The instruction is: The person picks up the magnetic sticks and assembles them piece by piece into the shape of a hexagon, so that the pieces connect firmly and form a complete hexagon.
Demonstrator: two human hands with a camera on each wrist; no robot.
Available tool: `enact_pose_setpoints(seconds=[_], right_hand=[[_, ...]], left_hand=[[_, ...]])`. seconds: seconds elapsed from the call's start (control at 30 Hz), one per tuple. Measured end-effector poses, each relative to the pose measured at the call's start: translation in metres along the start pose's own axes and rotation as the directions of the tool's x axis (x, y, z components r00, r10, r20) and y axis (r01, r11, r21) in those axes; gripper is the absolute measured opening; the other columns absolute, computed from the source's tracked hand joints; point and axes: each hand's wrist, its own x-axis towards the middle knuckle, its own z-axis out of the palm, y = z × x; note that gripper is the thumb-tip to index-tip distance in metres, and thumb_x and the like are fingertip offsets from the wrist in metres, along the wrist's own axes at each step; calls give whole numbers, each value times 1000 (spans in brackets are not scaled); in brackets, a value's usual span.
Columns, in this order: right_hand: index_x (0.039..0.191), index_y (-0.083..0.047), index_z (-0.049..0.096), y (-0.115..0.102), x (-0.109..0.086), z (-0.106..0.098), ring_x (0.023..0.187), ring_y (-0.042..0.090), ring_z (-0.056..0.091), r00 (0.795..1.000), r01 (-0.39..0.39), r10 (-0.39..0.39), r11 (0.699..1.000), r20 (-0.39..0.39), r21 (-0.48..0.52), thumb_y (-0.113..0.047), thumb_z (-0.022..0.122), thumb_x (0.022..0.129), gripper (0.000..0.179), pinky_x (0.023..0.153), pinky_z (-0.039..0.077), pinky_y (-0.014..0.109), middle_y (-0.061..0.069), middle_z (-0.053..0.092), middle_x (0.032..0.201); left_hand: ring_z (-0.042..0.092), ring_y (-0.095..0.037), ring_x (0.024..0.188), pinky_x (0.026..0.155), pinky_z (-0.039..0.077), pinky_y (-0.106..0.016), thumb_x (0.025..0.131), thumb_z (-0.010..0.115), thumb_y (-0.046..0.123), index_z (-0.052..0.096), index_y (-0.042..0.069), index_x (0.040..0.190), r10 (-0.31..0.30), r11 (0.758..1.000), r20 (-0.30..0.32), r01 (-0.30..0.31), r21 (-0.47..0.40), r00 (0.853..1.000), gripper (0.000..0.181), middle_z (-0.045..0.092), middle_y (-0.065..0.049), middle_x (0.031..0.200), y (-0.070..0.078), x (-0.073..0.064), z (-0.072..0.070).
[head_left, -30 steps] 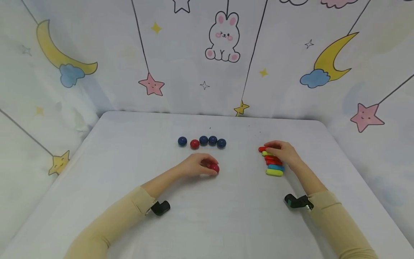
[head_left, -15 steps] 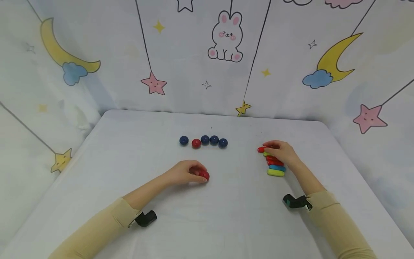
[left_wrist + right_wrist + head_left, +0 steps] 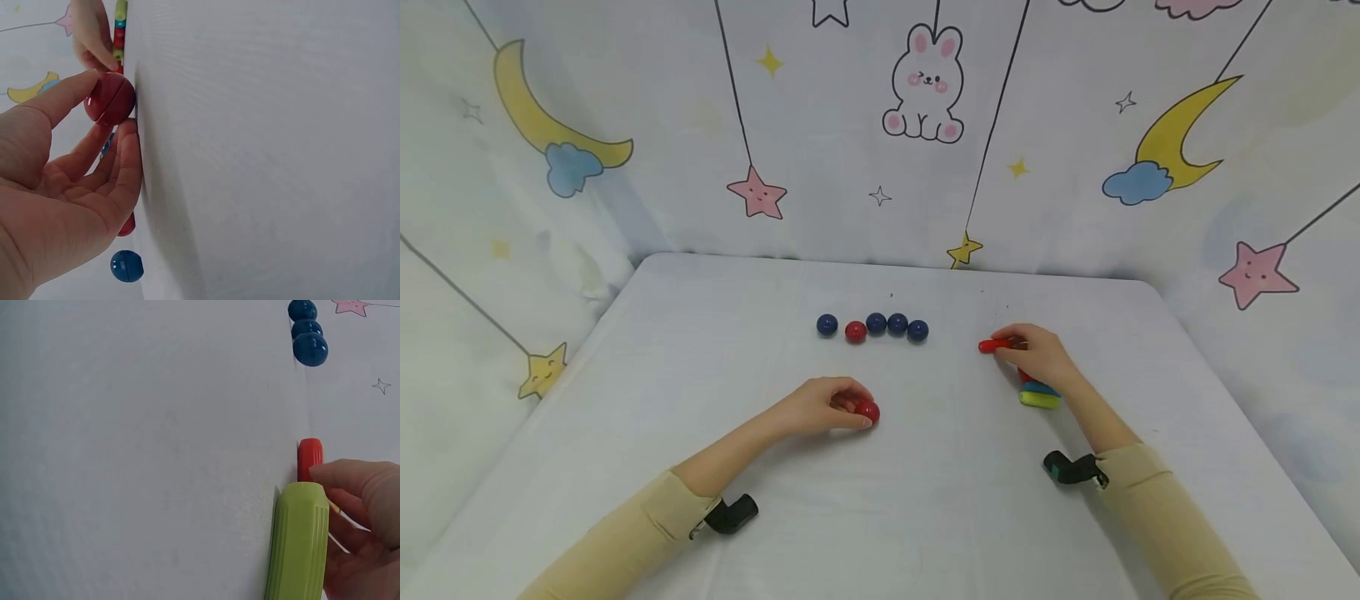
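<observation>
My left hand [image 3: 816,406] pinches a shiny red ball [image 3: 868,412] between thumb and fingers, low over the white table. In the left wrist view a seam line crosses this ball [image 3: 112,100]. My right hand [image 3: 1041,354] pinches a short red ribbed plastic stick [image 3: 992,346] near the table's right side. Just behind that hand lie a lime-green stick [image 3: 1039,400] and a blue stick [image 3: 1042,388], with part of another red one. The hand hides other sticks of the stack. Closest in the right wrist view is the ribbed lime-green stick [image 3: 300,544].
Farther back on the white table [image 3: 737,333] sits a row of balls: a dark blue ball [image 3: 827,325] at the left end, a red ball [image 3: 855,332] beside it, then several more dark blue ones. A cartoon-printed cloth [image 3: 820,125] hangs behind.
My left hand has drawn the red ball left and toward me. My right hand has slid left with the red stick, away from the stack of sticks.
</observation>
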Motion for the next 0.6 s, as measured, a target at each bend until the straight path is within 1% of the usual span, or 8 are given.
enact_pose_setpoints(seconds=[0.07,0.17,0.33,0.6], right_hand=[[122,-3,63,-3,0,1,106,34,56,1000,15,-15,1000,8,-1,-16,64,94,30,82,52,43,19,60,122],[120,-4,64,-9,1,4,103,32,57,999,42,-42,999,26,-2,-14,64,94,28,79,53,40,17,61,120],[117,-5,66,-17,2,11,102,30,59,993,110,-109,994,41,-17,-10,66,92,25,85,52,45,14,63,116],[116,-8,67,-33,-2,24,102,28,60,976,190,-191,982,104,15,-8,67,91,26,87,52,43,10,63,114]], left_hand=[[57,-15,91,78,50,-28,86,75,24,66,12,113,0,1000,-2,0,-2,1000,31,64,3,98,0,0,0],[57,-15,91,78,50,-28,86,75,25,67,13,112,-1,1000,-8,1,-7,1000,30,64,3,97,0,0,0],[57,-15,91,79,50,-28,86,76,25,67,12,112,6,1000,-17,-6,-18,1000,30,64,3,96,1,-1,1],[58,-15,90,79,50,-28,86,76,25,67,11,112,3,1000,-22,-3,-30,1000,31,64,2,96,0,-1,2]])
